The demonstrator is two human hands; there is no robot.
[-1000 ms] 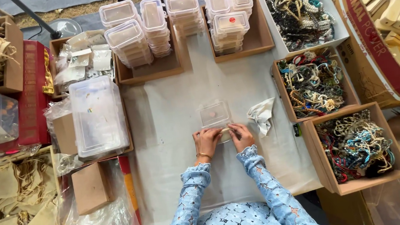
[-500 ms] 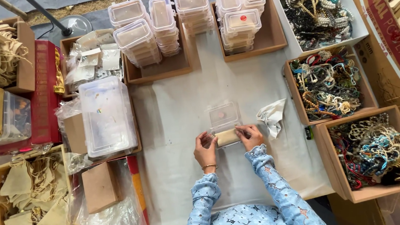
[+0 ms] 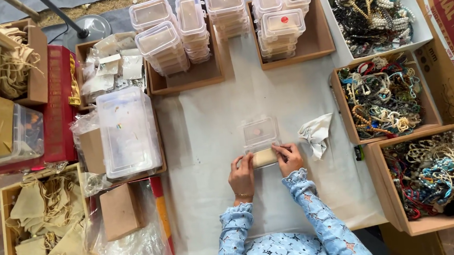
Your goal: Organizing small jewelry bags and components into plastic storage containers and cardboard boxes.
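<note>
A small clear plastic box [image 3: 261,141] lies on the white table [image 3: 207,145] with its lid flipped open away from me. A beige cloth pouch [image 3: 265,157] fills its base. My left hand [image 3: 241,176] holds the box's left side, fingers on the pouch's edge. My right hand [image 3: 290,157] grips the right side, thumb and fingers pressing on the pouch. A crumpled white cloth [image 3: 316,133] rests just right of my right hand.
Stacks of clear lidded boxes [image 3: 176,31] fill cardboard trays at the back. Three cardboard boxes of beaded jewellery [image 3: 384,99] line the right. A large clear tub [image 3: 128,131], plastic bags and beige drawstring pouches [image 3: 46,228] crowd the left side.
Both hands have stayed on the small box; the beige pouch now sits lower and flatter in its base. The camera view shifted slightly.
</note>
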